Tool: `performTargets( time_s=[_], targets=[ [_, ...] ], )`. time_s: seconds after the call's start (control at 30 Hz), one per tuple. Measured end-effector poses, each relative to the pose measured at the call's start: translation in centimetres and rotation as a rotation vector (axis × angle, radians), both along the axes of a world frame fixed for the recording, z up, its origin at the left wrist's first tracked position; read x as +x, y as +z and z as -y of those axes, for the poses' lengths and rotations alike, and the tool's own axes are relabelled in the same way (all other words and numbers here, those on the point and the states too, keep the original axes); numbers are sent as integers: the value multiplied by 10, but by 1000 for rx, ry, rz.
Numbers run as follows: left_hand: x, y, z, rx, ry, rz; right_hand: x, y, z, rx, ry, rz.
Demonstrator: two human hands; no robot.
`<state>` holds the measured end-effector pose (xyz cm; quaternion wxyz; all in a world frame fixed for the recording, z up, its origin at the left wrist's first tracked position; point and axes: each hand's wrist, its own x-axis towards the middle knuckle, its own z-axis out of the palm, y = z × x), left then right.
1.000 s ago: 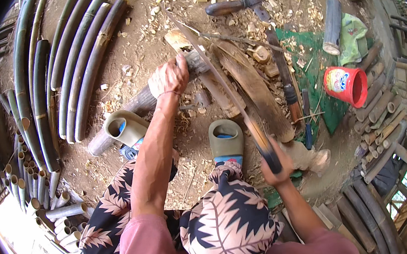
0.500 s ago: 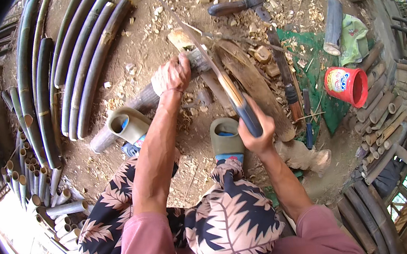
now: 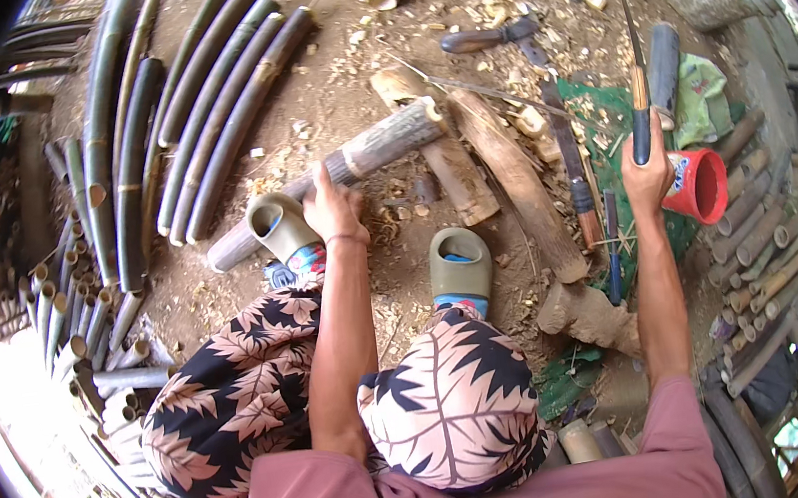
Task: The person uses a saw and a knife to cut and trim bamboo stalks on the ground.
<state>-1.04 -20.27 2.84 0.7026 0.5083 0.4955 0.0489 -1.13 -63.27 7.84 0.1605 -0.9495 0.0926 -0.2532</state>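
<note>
My right hand is closed round the black-and-tan handle of a long-bladed tool, held out to the right. Its narrow, dark blade points away toward the top edge, seen nearly edge-on. My left hand is beside the middle of a grey bamboo pole, one finger stretched over it and the others partly curled; whether it touches cannot be told. My left olive clog rests over the pole's near part. The pole's far end lies across a wooden block.
Long bamboo poles lie at upper left. A hammer-like tool, a sheathed blade, a plank and wood chips lie ahead. At right are a red bucket, a green cloth and stacked bamboo.
My right hand has swung the tool away from the pole's far end, out to the right. My left hand has let go near that end and drawn back along the pole.
</note>
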Motion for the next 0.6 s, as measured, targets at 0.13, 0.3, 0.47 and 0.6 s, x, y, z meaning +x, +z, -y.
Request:
performTargets(
  time_s=[0.13, 0.3, 0.47, 0.6],
  targets=[
    [-20, -19, -49, -512, 309, -114, -7, -52, 38, -190, 165, -184],
    [-5, -41, -127, -318, 276, -110, -52, -34, -54, -142, 247, -312],
    [-3, 7, -94, -353, 84, 121, -103, -37, -145, 195, 389, -607],
    [-7, 3, -79, -407, 160, 98, -101, -69, -181, 267, 285, -530]
  ],
)
